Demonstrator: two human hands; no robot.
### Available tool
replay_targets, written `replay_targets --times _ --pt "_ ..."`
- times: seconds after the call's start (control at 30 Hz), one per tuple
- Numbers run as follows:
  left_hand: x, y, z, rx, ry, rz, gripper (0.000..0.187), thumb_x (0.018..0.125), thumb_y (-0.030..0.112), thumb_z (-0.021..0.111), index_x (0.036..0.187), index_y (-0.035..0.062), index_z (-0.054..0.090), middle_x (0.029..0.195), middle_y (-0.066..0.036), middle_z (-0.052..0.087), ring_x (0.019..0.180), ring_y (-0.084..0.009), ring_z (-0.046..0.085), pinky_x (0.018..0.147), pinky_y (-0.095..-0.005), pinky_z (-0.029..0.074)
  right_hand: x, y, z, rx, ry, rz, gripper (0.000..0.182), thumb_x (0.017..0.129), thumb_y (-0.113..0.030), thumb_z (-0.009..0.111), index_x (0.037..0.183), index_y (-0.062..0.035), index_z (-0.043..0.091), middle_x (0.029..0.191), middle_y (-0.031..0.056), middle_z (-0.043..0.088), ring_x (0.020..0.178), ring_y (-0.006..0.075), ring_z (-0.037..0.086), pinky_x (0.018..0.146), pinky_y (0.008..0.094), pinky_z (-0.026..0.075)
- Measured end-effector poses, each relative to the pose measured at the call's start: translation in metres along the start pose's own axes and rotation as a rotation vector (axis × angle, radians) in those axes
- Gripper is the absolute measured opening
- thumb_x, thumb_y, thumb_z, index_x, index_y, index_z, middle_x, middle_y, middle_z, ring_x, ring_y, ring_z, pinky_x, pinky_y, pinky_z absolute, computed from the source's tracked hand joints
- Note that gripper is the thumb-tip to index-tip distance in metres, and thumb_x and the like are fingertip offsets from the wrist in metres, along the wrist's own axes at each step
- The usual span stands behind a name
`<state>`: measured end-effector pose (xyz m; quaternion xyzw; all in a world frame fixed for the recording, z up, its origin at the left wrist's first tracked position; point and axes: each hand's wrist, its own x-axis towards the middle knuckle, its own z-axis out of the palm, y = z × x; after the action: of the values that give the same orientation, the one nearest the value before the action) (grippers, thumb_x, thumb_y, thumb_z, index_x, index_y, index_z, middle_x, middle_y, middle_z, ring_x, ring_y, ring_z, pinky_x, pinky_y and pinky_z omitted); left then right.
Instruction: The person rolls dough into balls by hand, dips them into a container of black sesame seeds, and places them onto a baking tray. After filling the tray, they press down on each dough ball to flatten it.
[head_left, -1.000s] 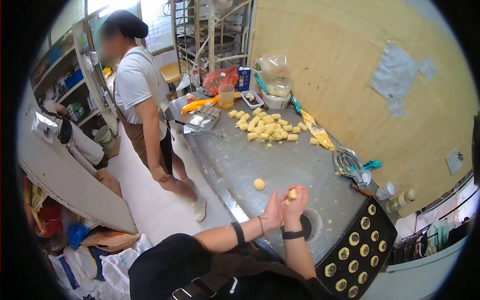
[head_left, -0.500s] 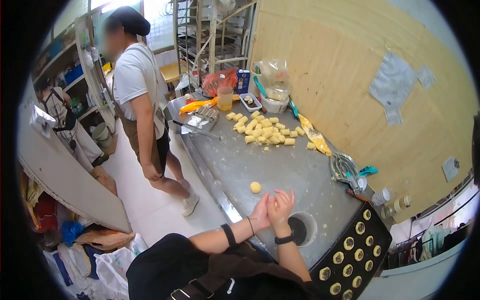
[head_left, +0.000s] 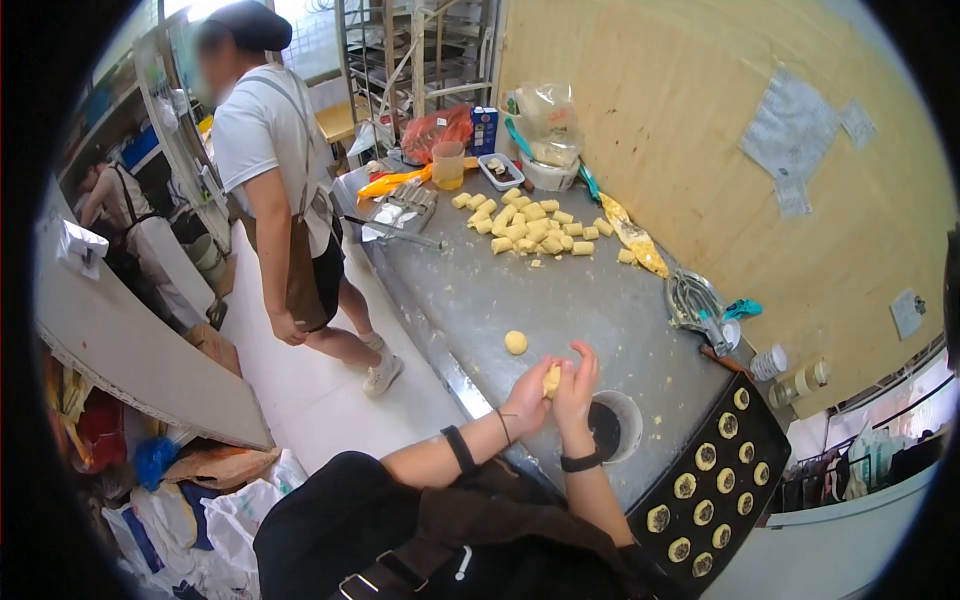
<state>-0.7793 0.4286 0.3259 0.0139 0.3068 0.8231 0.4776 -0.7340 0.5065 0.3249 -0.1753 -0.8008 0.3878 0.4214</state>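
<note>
Over the near part of the metal table, a piece of yellow dough is pinched between my two hands. My left hand is closed round it from the left. My right hand presses against it from the right, with its thumb at the dough and its fingers raised. A smooth dough ball lies on the table just beyond my hands. Below my right hand stands a white tub with dark filling inside. The black baking tray at the right bears several dough rounds with dark centres.
Several cut dough pieces lie heaped on the metal table. Behind them are a measuring jug, a small container and a piping bag. A co-worker stands at left; another person bends farther back.
My hands have parted slightly, so the dough between them now shows. The co-worker's arm has shifted slightly, and the person farther back has bent forward into view.
</note>
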Motion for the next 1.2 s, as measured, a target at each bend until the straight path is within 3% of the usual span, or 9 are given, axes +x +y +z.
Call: replay_targets --times 0.3,0.43,0.53,0.63,0.73,0.83,1.03,1.13,1.2 --pt "0.000 -0.003 -0.010 -0.101 0.026 -0.078 0.027 0.098 0.025 0.040 0.095 0.0036 0.055 0.090 -0.006 0.061 0.085 -0.0163 0.060 0.073 -0.0303 0.050 -0.017 -0.022 0.004 -0.058 0.013 -0.103 0.028 0.090 -0.018 0.045 0.108 0.0014 0.053 0.117 0.0201 0.052 0.112 0.0363 0.047 0.098 0.0446 0.034" --pt "-0.003 0.000 -0.009 -0.112 0.037 -0.126 0.024 0.096 0.021 0.042 0.089 0.0038 0.057 0.087 -0.006 0.060 0.083 -0.0151 0.060 0.073 -0.0300 0.050 -0.021 -0.016 0.005 0.240 0.025 0.027 0.037 0.095 -0.027 0.038 0.116 0.0002 0.051 0.120 0.0170 0.052 0.115 0.0318 0.047 0.101 0.0423 0.034" --pt "-0.003 0.007 -0.011 0.437 -0.004 0.238 0.027 0.095 0.026 0.045 0.081 0.0074 0.058 0.087 -0.007 0.061 0.082 -0.0180 0.059 0.074 -0.0307 0.049 -0.024 -0.015 0.002 0.716 0.030 0.382 0.052 0.098 -0.041 0.028 0.124 -0.0010 0.048 0.123 0.0151 0.052 0.117 0.0282 0.047 0.103 0.0409 0.034" --pt "-0.016 0.013 0.004 1.279 -0.119 0.880 0.020 0.089 0.026 0.052 0.079 0.0096 0.058 0.080 -0.005 0.058 0.080 -0.0208 0.057 0.088 -0.0390 0.045 -0.023 -0.015 -0.006 1.235 -0.090 0.824 0.066 0.096 -0.054 0.021 0.128 -0.0022 0.046 0.122 0.0151 0.054 0.118 0.0269 0.049 0.102 0.0409 0.037" --pt "-0.019 0.013 0.002 1.807 -0.252 1.190 0.014 0.083 0.025 0.056 0.078 0.0127 0.060 0.079 -0.003 0.057 0.085 -0.0207 0.057 0.102 -0.0475 0.033 -0.027 -0.022 -0.015 1.475 -0.138 1.072 0.068 0.095 -0.057 0.020 0.124 -0.0017 0.048 0.122 0.0149 0.054 0.116 0.0270 0.051 0.100 0.0405 0.040" --pt "-0.019 0.013 0.000 1.866 -0.226 1.376 0.013 0.082 0.025 0.058 0.076 0.0141 0.061 0.079 0.001 0.057 0.089 -0.0167 0.057 0.108 -0.0517 0.023 -0.034 -0.003 -0.010 1.461 -0.035 1.169 0.065 0.096 -0.055 0.021 0.118 -0.0023 0.051 0.118 0.0137 0.056 0.113 0.0270 0.054 0.097 0.0401 0.043" --pt "-0.016 0.005 -0.009 1.852 -0.296 1.404 0.013 0.080 0.025 0.059 0.071 0.0164 0.062 0.074 0.003 0.058 0.093 -0.0141 0.057 0.108 -0.0510 0.024 -0.045 0.007 -0.007 1.366 0.066 1.157 0.059 0.097 -0.052 0.023 0.111 -0.0047 0.054 0.113 0.0123 0.058 0.109 0.0259 0.056 0.094 0.0392 0.045" --pt "-0.018 0.005 -0.008 1.928 -0.332 1.242 0.012 0.081 0.025 0.058 0.085 0.0148 0.064 0.091 -0.002 0.060 0.105 -0.0179 0.054 0.108 -0.0519 0.023 -0.041 -0.005 -0.011 1.318 0.132 1.107 0.057 0.097 -0.051 0.024 0.114 -0.0045 0.052 0.119 0.0128 0.055 0.114 0.0267 0.052 0.097 0.0397 0.042" --pt "-0.022 0.007 0.003 1.871 -0.178 1.167 0.024 0.082 0.026 0.057 0.102 0.0125 0.061 0.106 -0.006 0.057 0.113 -0.0223 0.050 0.107 -0.0499 0.026 -0.033 -0.018 -0.013 1.316 0.197 1.063 0.061 0.097 -0.052 0.025 0.124 -0.0025 0.048 0.131 0.0151 0.049 0.123 0.0287 0.046 0.103 0.0404 0.036"
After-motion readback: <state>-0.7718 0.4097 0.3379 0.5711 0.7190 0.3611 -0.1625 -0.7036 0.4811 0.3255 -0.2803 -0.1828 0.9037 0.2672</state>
